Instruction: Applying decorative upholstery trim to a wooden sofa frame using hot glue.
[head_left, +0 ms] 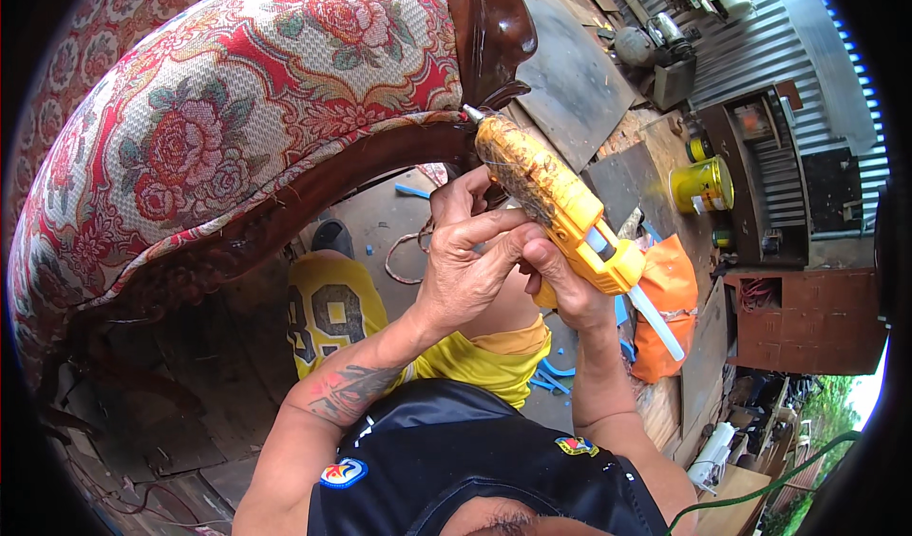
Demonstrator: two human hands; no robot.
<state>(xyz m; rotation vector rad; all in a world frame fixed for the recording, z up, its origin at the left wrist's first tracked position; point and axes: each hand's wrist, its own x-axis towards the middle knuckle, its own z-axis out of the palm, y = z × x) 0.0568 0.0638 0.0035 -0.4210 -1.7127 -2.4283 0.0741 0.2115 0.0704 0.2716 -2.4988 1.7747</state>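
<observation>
A yellow glue gun (556,203), stained brown along its barrel, is gripped in my right hand (570,284). From its rear a pale glue stick (655,322) sticks out. Its metal nozzle is at the corner where the floral upholstery (247,137) meets the carved dark wood frame (366,161) of a seat. My left hand (470,251) is closed just beside the gun, thumb and forefinger pinched together close to my right thumb. What that pinch holds, if anything, is hidden. The left hand's other fingers reach under the barrel towards the frame.
Blue offcuts (556,374) and a loop of cord (404,260) lie on the floor below. An orange bag (665,308) sits right of my right hand. Further right are a yellow bucket (703,186), dark shelving (760,175) and a brown cabinet (807,322). A green cord (769,484) crosses the lower right.
</observation>
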